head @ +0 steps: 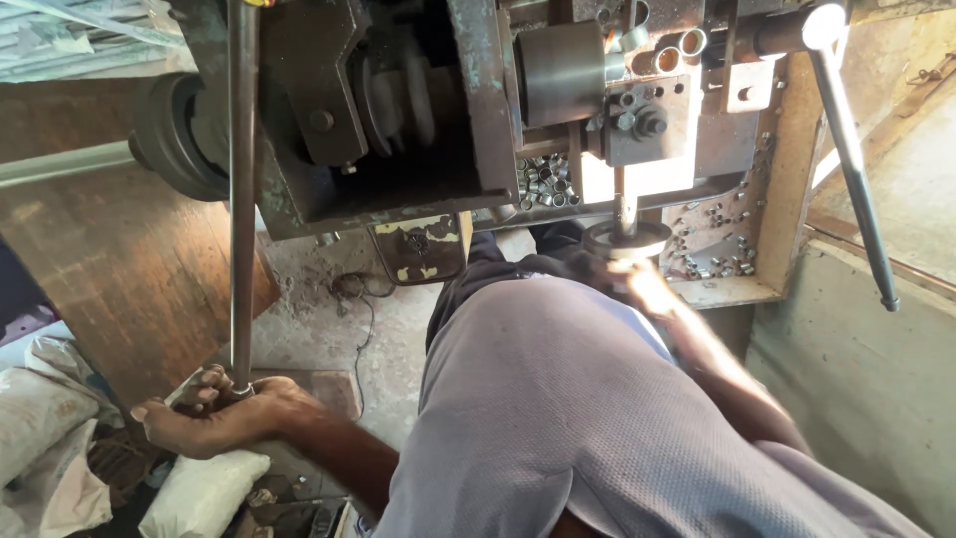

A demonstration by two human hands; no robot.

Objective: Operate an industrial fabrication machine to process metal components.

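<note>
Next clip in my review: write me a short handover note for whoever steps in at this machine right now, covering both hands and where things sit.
Left hand: closed around the lower end of the long metal rod, which stands about upright in front of the machine.
Right hand: blurred, reaching to the round metal wheel under the machine's head; whether it grips is unclear.
Things: small metal rings heaped inside the machine, more scattered on the tray at right. The long lever handle at right is untouched.
Done: many rings already lie in the pile.
Left: rod is in hand, not set down.
</note>
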